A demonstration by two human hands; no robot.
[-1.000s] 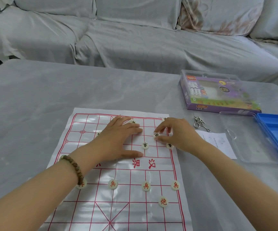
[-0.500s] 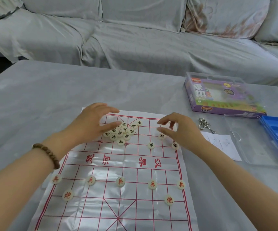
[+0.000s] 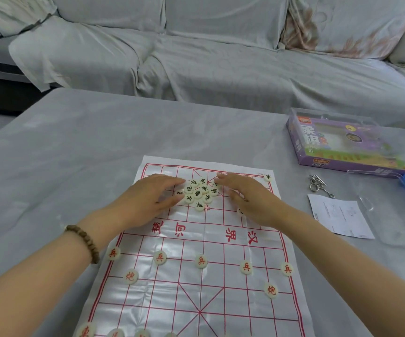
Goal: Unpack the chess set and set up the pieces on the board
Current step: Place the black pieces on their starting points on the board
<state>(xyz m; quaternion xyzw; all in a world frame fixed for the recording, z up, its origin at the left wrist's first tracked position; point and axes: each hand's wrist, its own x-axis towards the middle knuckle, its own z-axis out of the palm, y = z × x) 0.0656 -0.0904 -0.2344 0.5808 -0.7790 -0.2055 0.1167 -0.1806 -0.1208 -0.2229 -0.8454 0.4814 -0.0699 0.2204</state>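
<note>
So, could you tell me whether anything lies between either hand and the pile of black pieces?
Nothing visible does. The left hand and right hand flank the pile on the far half of the board, fingertips close to its edges, with only bare board between.

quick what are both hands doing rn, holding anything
Left hand: open, fingers straight beside the pile of black pieces, holding nothing.
Right hand: open, on the pile's other side, holding nothing.
</note>
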